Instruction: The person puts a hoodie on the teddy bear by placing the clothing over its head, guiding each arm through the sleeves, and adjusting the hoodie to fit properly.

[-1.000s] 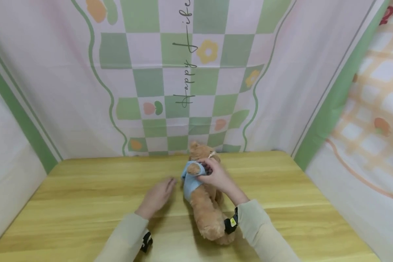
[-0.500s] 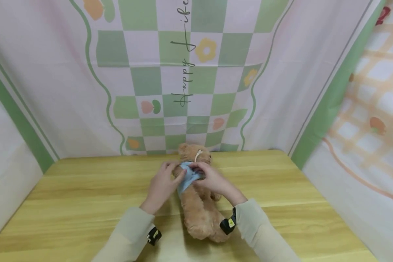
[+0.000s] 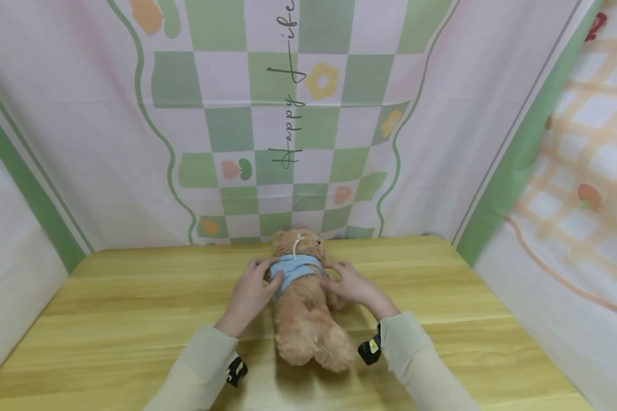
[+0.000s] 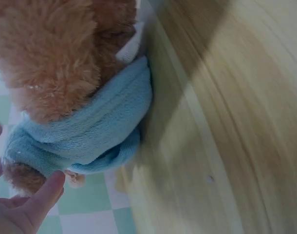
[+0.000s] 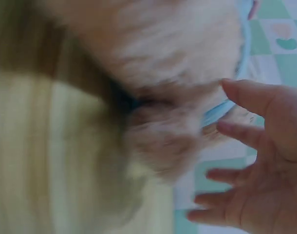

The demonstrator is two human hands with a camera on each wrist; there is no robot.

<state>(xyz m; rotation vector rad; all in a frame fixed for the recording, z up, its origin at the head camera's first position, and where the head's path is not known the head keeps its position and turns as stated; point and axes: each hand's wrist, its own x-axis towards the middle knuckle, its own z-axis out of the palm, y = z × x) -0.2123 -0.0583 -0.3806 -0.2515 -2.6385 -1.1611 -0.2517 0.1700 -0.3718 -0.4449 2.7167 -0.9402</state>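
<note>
A light-brown teddy bear (image 3: 303, 319) in a blue knitted top (image 3: 294, 268) lies on the wooden table, head away from me and legs toward me. A white string loop (image 3: 296, 245) shows on its head. My left hand (image 3: 249, 294) holds the bear at its left-side arm, thumb against the top; in the left wrist view the bear's paw (image 4: 24, 179) sits between thumb and fingers. On the other side, my right hand (image 3: 357, 285) is beside the bear's body. Its fingers (image 5: 226, 175) are spread and relaxed in the right wrist view, thumb tip right at the fur.
The wooden table (image 3: 149, 319) extends to both sides of the bear. Behind it hangs a green-and-white checked cloth (image 3: 231, 131) printed with flowers and fruit. An orange checked cloth (image 3: 591, 154) hangs on the right. Black straps with small devices (image 3: 370, 345) are on the wrists.
The bear has rolled from its side to lie flatter and shifted left. My left hand came to its arm; my right hand let go of the top and moved to the bear's right side.
</note>
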